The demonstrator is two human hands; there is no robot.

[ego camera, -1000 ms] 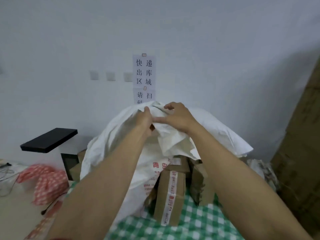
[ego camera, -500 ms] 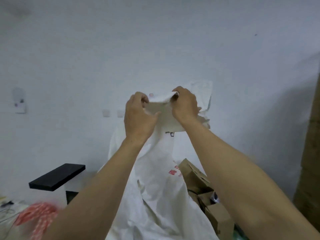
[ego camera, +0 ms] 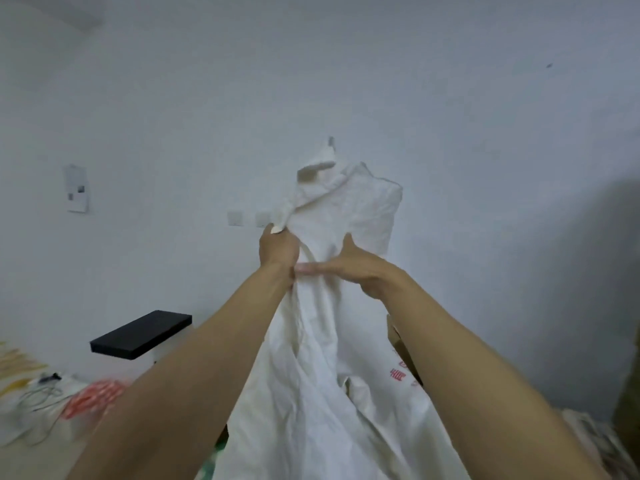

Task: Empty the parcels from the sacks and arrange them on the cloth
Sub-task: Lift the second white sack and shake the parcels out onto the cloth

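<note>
Sack (ego camera: 346, 216) higher now, within fingers of left hand (ego camera: 278, 249).

One white sack (ego camera: 332, 358) was counted, with one patch of red print (ego camera: 398, 374) on it. Two hands were seen, the left hand (ego camera: 278, 251) and the right hand (ego camera: 349, 268), along with two bare forearms. One cardboard box (ego camera: 395, 337) was made out behind the sack, with only an edge of it shown. Two wall plates (ego camera: 235, 217) were counted side by side on the wall, and one paper sheet (ego camera: 77, 188) was counted further left. One black shelf (ego camera: 142, 334) was noted. One red-and-white bundle (ego camera: 93, 396), blurred and perhaps a bag, was counted. One tangle of cables (ego camera: 41, 393) was seen beside it.
</note>
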